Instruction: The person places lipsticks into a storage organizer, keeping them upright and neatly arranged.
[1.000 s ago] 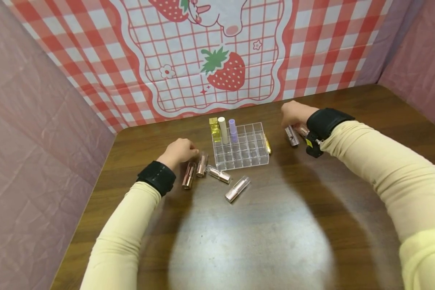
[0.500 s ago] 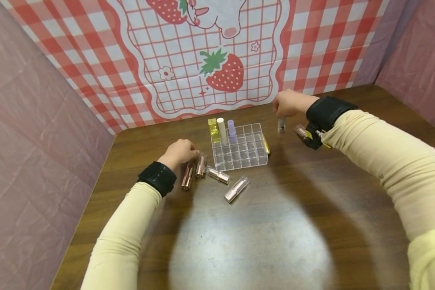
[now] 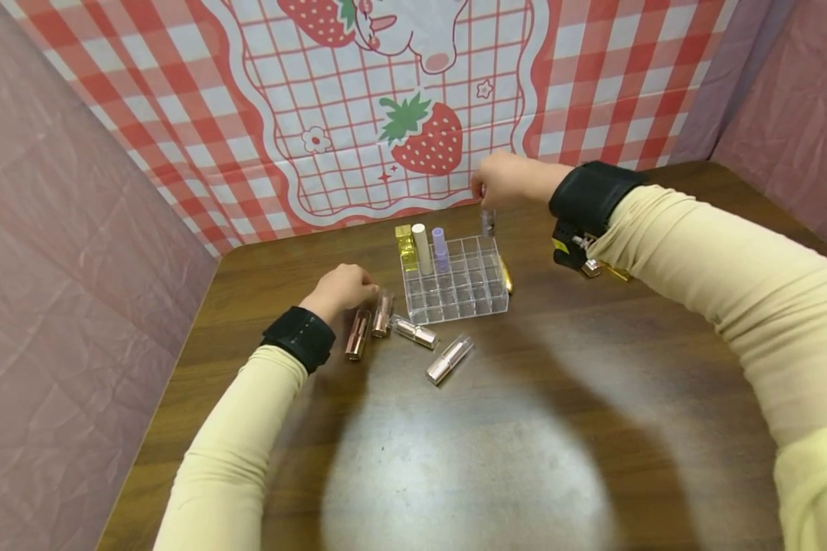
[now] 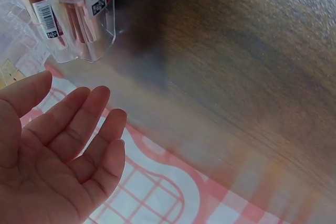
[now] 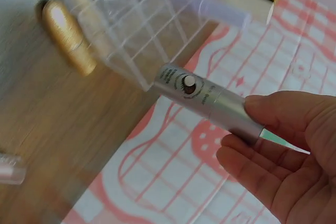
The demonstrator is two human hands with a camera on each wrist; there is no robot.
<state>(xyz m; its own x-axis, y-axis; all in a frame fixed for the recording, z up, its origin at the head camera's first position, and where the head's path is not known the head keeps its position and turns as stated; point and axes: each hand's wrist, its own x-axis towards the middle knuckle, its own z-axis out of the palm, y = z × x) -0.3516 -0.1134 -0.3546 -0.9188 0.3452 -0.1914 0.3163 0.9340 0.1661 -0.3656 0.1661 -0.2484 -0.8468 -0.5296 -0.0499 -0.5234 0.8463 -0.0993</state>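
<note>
My right hand pinches a silver mascara tube printed with an eye, by one end between thumb and fingers. In the head view the tube hangs just behind the back right corner of the clear compartment organizer. A gold block-shaped tube, a cream tube and a lilac tube stand in its back row at the left. Holding nothing, my left hand rests on the table with loosely curved fingers, beside two rose-gold lipsticks with clear caps.
Two more clear-capped lipsticks lie in front of the organizer. A gold tube lies along its right side. Under my right wrist, another rose-gold tube shows partly. A strawberry-print checked cloth hangs behind the table.
My right hand has picked the silver mascara tube up from the table on the right and carried it left to the organizer's back corner. The left hand has stayed still.
</note>
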